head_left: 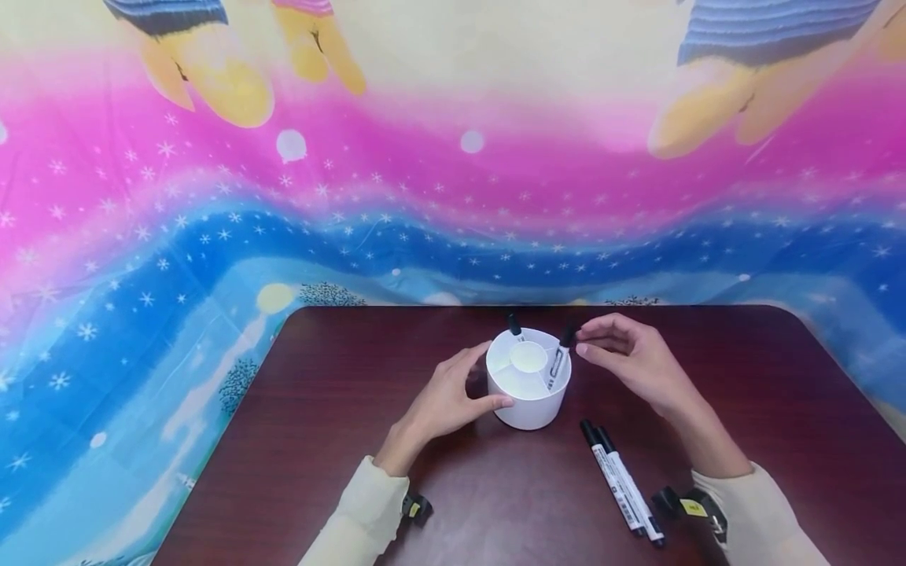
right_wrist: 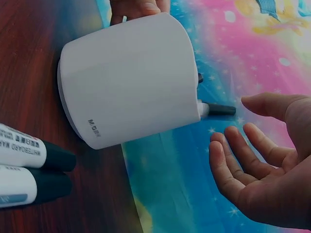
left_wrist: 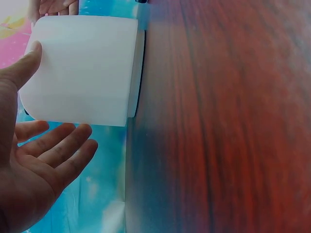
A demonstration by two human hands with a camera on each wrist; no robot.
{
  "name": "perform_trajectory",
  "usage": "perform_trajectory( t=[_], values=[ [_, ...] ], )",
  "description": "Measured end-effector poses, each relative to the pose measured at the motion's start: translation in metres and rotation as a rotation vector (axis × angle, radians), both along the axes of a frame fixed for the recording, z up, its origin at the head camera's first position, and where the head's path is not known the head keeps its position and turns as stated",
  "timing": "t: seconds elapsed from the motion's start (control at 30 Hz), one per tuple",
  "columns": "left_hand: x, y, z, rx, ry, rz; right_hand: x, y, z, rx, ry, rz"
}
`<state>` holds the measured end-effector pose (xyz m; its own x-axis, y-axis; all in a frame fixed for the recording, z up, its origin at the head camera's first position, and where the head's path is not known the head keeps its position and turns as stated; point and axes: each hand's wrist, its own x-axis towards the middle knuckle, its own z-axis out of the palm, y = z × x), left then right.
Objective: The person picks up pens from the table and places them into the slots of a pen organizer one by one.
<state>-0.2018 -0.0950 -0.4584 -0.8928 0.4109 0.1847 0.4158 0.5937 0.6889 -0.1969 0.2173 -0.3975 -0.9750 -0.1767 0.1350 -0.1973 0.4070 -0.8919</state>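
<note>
Head view, white holder (head_left: 529,413) against wide left grip (head_left: 449,398), marker (head_left: 559,362) just beside parted right grip (head_left: 640,358)

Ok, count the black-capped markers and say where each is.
4: first marker in the back of the white pen holder, second marker at its right, third marker and fourth marker side by side on the table; the holder may hide more.

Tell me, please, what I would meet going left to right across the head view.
Cream left sleeve → left hand → white, round, divided plastic pen holder → right hand → cream right sleeve.
</note>
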Motion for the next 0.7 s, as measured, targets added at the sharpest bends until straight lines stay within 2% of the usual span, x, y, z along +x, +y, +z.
perform_trajectory(
  t=[0.37,0.6,0.7],
  values=[
    [0.000,-0.002,0.001,0.002,0.005,-0.008,0.002,0.006,0.008,0.013,0.013,0.010],
    [-0.002,-0.010,0.007,0.090,-0.004,-0.002,0.011,0.025,0.008,0.032,0.036,-0.012],
    [-0.003,-0.011,0.008,0.085,-0.002,-0.005,0.016,0.035,0.006,0.046,0.042,-0.019]
  ],
)
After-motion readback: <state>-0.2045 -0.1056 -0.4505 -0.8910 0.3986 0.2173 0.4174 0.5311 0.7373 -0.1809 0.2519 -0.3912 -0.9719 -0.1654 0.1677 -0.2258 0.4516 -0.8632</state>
